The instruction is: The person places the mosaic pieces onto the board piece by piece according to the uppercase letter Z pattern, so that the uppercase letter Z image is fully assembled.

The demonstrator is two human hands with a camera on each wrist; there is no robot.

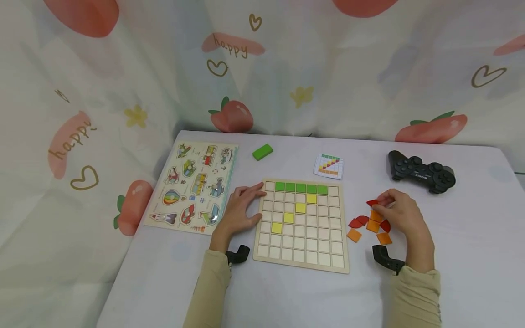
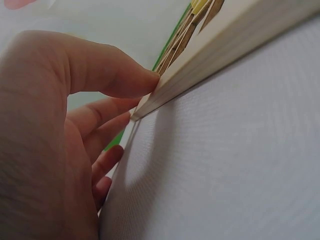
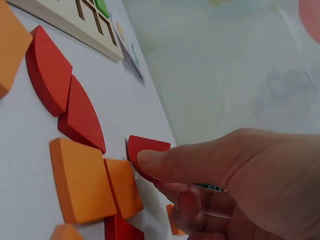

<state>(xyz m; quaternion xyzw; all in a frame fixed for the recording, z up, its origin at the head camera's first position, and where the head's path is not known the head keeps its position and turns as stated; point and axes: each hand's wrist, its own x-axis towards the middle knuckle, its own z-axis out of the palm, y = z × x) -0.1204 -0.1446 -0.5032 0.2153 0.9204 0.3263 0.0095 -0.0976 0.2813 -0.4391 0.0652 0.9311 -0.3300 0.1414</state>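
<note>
In the head view my right hand point(image 1: 404, 214) pinches a red quarter-round block point(image 1: 371, 202) between thumb and fingers, just above the table. Around it lie orange square blocks point(image 1: 354, 235) and other red quarter-round blocks point(image 1: 355, 223). My left hand point(image 1: 239, 212) touches the left side of a wooden grid board point(image 1: 303, 265), thumb and index finger apart. The left wrist view has the thumb point(image 2: 125, 77) against the board's edge. Several green squares point(image 1: 301, 187) fill part of the top row, and yellow squares point(image 1: 301, 208) step diagonally downward to the left.
A small pattern card point(image 1: 328, 166) lies behind the board, with a green block point(image 1: 262, 151) to its left. The picture puzzle board point(image 1: 164, 219) is at the left. A black game controller point(image 1: 422, 172) lies at the right rear. A printed curtain point(image 1: 287, 68) hangs behind the table.
</note>
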